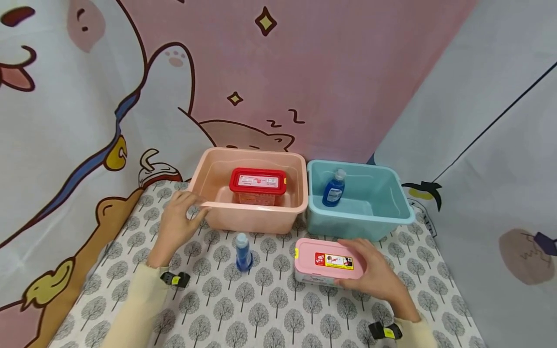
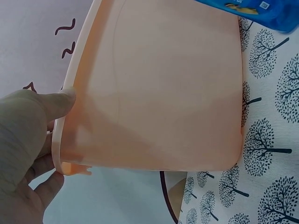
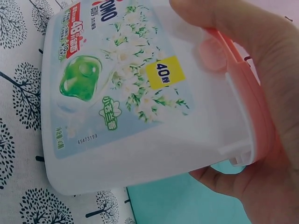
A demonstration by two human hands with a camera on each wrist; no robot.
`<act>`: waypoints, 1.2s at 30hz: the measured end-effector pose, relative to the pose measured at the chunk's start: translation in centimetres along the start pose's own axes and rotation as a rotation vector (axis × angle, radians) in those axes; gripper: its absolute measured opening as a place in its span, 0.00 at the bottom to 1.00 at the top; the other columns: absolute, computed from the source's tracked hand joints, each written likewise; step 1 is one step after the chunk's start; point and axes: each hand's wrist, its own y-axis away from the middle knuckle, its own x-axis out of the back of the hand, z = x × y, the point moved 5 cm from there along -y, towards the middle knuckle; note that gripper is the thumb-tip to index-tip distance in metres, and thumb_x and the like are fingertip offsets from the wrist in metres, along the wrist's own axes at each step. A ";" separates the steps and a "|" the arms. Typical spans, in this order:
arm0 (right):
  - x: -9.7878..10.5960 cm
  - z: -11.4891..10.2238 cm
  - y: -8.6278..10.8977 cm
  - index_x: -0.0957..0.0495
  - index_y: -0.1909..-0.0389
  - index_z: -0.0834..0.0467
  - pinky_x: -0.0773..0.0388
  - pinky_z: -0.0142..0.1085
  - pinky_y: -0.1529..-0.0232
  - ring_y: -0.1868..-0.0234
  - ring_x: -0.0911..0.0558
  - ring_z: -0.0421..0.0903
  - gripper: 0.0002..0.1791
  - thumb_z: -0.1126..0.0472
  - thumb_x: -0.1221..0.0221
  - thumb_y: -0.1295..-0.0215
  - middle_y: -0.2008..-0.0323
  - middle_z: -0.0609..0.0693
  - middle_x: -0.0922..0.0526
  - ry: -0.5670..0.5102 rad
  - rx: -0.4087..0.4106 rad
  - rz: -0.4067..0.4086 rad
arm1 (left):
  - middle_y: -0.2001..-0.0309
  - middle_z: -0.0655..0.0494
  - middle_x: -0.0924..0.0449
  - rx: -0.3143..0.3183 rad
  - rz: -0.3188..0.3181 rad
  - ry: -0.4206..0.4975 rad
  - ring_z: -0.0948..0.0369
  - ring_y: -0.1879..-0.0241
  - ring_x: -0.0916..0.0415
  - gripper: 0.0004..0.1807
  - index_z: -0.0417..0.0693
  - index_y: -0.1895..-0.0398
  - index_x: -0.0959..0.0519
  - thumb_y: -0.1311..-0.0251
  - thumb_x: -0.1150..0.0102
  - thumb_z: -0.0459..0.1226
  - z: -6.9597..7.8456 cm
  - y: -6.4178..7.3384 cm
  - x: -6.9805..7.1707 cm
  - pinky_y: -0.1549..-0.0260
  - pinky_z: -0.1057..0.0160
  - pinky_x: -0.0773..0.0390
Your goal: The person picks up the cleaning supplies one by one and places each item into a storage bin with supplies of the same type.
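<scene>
My left hand [image 1: 179, 220] pinches the rim of the peach plastic bin [image 1: 248, 220] at its near left corner. In the left wrist view, the thumb [image 2: 63, 103] presses the bin's outer wall while the other fingers curl behind the rim. With my right hand [image 1: 374, 270] I grip a white tub of laundry pods with a pink lid [image 1: 304, 256] by its right end. The right wrist view shows the tub's printed side label [image 3: 121, 74] and the thumb and fingers around the lid edge. A tub with a red lid [image 1: 258, 181] is inside the peach bin.
A teal bin [image 1: 361, 224] stands right of the peach one, with a blue pump-topped bottle [image 1: 333, 189] inside. Another blue bottle [image 1: 243, 253] stands on the tree-print tablecloth [image 1: 261, 299], between my hands. Printed curtains [image 1: 330, 72] hang behind and at both sides.
</scene>
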 end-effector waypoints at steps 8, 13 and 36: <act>0.1 -0.4 -0.2 0.25 0.33 0.42 0.25 0.40 0.47 0.47 0.27 0.34 0.56 0.46 0.13 0.72 0.44 0.36 0.20 0.003 0.000 0.025 | 0.60 0.48 0.13 -0.006 0.001 0.004 0.49 0.55 0.26 0.13 0.43 0.58 0.15 0.45 0.24 0.37 0.0 -0.4 0.1 0.57 0.47 0.25; 0.0 -0.6 0.0 0.25 0.34 0.41 0.25 0.40 0.46 0.47 0.26 0.35 0.55 0.45 0.14 0.71 0.44 0.37 0.20 -0.003 -0.007 0.028 | 0.61 0.49 0.13 0.004 -0.010 0.001 0.50 0.55 0.26 0.13 0.44 0.59 0.16 0.45 0.24 0.37 0.1 -0.4 0.0 0.58 0.48 0.25; -0.2 -2.2 -0.4 0.23 0.34 0.44 0.29 0.37 0.44 0.45 0.26 0.36 0.54 0.46 0.13 0.72 0.42 0.40 0.19 -0.084 0.028 0.032 | 0.60 0.49 0.13 0.035 -0.006 -0.002 0.50 0.54 0.26 0.13 0.44 0.58 0.16 0.45 0.24 0.36 -0.1 0.1 -0.1 0.57 0.47 0.24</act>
